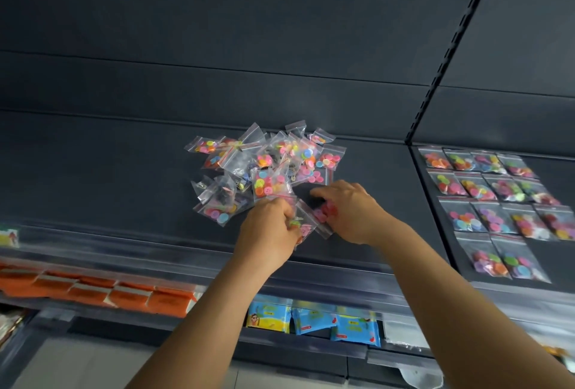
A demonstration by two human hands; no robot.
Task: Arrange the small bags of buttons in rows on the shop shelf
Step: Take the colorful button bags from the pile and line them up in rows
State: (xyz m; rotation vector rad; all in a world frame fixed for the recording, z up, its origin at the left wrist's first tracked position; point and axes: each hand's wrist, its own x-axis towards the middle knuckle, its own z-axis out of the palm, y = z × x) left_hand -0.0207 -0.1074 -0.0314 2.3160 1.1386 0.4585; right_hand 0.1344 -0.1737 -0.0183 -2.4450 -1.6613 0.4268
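Both of my hands work at the near edge of the dark shop shelf [109,170]: my left hand [267,233] is curled round a small bag of mixed buttons [303,228], and my right hand [348,211] pinches a bag of red buttons [323,214] just beside it. Largest item outstanding is the loose pile of bags [264,167], heaped and overlapping behind my hands, none of it in order. On the adjoining shelf section to the right, the laid-out rows [494,205] stand four across, with the nearest row holding only two. I judge the task under half done, the pile being the greater share. How many bags my left hand holds I cannot tell; my fingers cover them. Lower-tier orange packets [93,290] and blue packets [314,320] are blurred.
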